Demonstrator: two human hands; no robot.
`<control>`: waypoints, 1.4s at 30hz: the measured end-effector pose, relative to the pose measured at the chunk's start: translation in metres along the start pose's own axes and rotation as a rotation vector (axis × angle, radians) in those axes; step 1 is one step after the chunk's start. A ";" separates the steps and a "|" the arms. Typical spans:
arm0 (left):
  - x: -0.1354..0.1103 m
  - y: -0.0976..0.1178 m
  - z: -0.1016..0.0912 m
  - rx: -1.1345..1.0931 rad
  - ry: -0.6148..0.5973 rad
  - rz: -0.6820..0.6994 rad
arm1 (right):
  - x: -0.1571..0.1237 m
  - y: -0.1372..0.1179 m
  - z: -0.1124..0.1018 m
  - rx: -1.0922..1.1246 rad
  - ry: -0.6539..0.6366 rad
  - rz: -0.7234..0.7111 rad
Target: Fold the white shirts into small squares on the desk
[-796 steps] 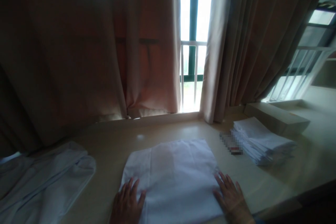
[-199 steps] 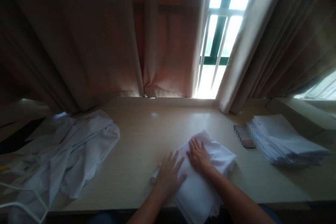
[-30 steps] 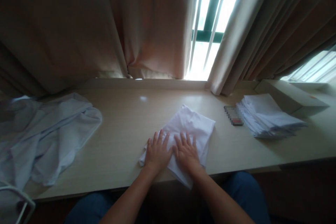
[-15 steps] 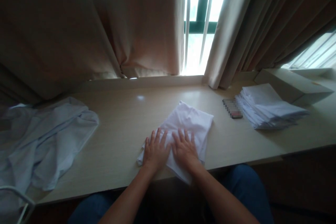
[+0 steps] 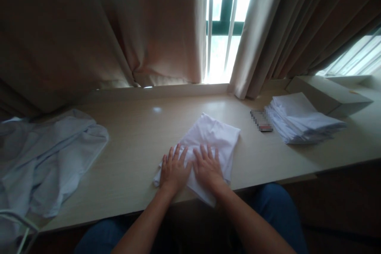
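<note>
A white folded cloth (image 5: pixel 212 131) lies on the pale wooden desk (image 5: pixel 131 158) in front of me, one corner hanging over the front edge. My left hand (image 5: pixel 175 168) is flat on its left part, fingers spread and pointing away from me. Close beside it, my right hand (image 5: pixel 208 166) presses flat on the cloth's middle, also with fingers apart. The two thumbs nearly meet. Parts of the cloth under both palms are hidden.
On the left sits a loose heap of white cloth (image 5: pixel 56 158). A neat stack of folded white cloths (image 5: pixel 300 119) stands to the right, with a pixelated phone-like object (image 5: pixel 262 121) beside it. Behind are a box (image 5: pixel 330 91) and curtains (image 5: pixel 166 27). A chair-like frame (image 5: pixel 20 218) shows lower left.
The whole view has shifted slightly, so everything appears a little further left and up. Both hands stay flat on the cloth, which looks unchanged.
</note>
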State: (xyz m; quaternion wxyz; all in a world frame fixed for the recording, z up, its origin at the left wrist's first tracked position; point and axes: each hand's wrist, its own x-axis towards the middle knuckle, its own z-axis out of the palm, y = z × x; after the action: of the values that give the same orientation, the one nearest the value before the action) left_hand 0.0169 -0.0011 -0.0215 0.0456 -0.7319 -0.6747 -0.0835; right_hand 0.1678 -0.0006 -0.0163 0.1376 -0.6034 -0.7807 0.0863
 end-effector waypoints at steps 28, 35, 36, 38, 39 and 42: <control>-0.003 -0.006 0.001 -0.035 -0.001 0.008 | -0.002 0.104 -0.039 -0.223 0.098 0.193; -0.003 -0.008 0.004 -0.083 0.016 -0.002 | 0.057 0.038 -0.032 -0.184 -0.017 -0.230; -0.004 -0.009 0.005 -0.093 0.022 -0.005 | 0.066 0.030 -0.026 -0.176 -0.031 -0.263; -0.005 -0.010 0.007 -0.114 0.036 -0.013 | 0.086 0.019 -0.013 -0.174 -0.044 -0.275; -0.005 -0.011 0.008 -0.124 0.043 -0.018 | 0.098 0.016 -0.007 -0.179 -0.053 -0.259; -0.007 -0.013 0.009 -0.141 0.062 -0.028 | 0.136 0.022 0.005 -0.203 -0.099 -0.147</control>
State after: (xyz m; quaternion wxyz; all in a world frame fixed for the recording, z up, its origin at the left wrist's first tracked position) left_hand 0.0041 -0.0051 -0.0320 0.0134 -0.7208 -0.6757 -0.1539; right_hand 0.1544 0.1364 -0.0126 0.0428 -0.5503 -0.8335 0.0262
